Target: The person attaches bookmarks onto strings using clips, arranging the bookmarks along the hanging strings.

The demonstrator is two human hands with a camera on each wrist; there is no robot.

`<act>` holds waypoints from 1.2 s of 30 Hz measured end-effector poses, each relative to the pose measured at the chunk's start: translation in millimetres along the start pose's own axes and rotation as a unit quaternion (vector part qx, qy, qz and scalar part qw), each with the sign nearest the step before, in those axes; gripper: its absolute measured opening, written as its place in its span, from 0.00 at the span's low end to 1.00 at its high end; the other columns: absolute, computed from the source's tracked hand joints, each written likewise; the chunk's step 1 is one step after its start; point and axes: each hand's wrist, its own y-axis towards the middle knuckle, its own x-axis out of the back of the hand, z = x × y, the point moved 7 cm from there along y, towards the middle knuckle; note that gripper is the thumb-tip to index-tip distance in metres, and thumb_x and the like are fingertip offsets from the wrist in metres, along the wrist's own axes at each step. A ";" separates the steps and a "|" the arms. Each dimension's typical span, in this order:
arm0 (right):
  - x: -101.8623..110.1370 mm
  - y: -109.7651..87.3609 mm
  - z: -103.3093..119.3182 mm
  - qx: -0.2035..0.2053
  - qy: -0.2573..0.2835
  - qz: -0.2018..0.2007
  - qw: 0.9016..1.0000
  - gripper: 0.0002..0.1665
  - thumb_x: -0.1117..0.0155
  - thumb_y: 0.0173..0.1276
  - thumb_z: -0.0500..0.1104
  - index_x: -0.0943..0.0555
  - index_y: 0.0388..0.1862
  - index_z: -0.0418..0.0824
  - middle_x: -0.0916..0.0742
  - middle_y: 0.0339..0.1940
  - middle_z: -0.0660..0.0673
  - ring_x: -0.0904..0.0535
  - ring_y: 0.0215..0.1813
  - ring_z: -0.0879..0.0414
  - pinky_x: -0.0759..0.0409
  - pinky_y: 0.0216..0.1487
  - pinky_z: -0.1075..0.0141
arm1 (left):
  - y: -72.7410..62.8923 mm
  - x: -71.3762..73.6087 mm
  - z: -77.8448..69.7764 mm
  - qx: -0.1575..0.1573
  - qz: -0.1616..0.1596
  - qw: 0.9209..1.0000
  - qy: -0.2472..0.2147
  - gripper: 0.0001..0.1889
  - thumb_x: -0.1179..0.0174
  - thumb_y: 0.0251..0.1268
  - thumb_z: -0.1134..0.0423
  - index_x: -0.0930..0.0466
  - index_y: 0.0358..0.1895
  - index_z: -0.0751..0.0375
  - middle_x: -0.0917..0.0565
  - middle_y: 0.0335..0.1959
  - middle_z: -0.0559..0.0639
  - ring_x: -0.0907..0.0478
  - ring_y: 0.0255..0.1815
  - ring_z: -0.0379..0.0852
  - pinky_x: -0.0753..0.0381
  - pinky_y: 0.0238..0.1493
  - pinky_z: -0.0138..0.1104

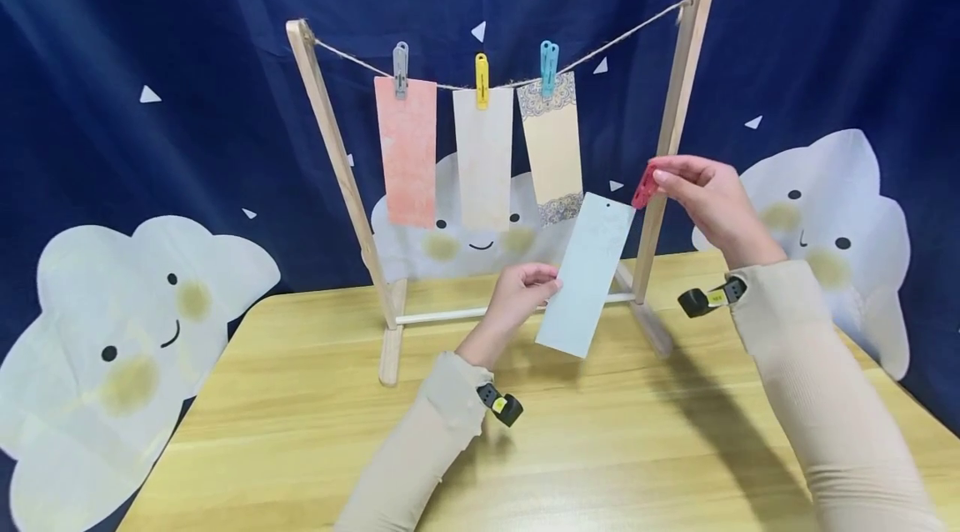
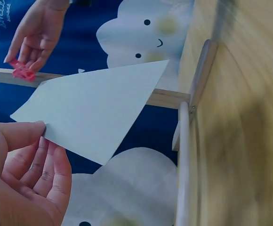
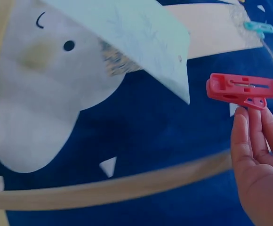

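Observation:
My left hand (image 1: 521, 298) pinches a pale blue paper card (image 1: 588, 273) by its left edge, tilted in front of the wooden rack. A small hole shows near the card's top. The right hand (image 1: 708, 194) holds a red clothespin (image 1: 645, 184) between thumb and fingers, close to the card's upper right corner. In the right wrist view the red clothespin (image 3: 237, 87) is apart from the card (image 3: 141, 37). On the twine (image 1: 622, 36) hang three cards: a coral one (image 1: 408, 157) under a grey clothespin (image 1: 401, 69), a cream one (image 1: 483, 165) under a yellow clothespin (image 1: 482, 82), and a patterned one (image 1: 555, 153) under a blue clothespin (image 1: 549, 69).
The rack's left post (image 1: 337, 157) and right post (image 1: 678, 98) stand on feet on the wooden table (image 1: 300, 407), joined by a low white bar (image 1: 442, 315). Behind hangs a dark blue curtain (image 1: 225, 123) with smiling clouds. The right post rises just behind the red clothespin.

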 end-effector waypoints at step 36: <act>-46.4 100.9 114.8 0.062 -0.100 -0.147 0.982 0.06 0.36 0.62 0.39 0.19 0.35 0.38 0.18 0.32 0.49 0.23 0.37 0.61 0.24 0.52 0.72 | 41.3 7.2 -77.3 -0.067 -0.049 0.997 0.003 0.09 0.39 0.61 0.70 0.19 0.43 0.68 0.16 0.38 0.57 0.23 0.31 0.38 0.20 0.33 0.28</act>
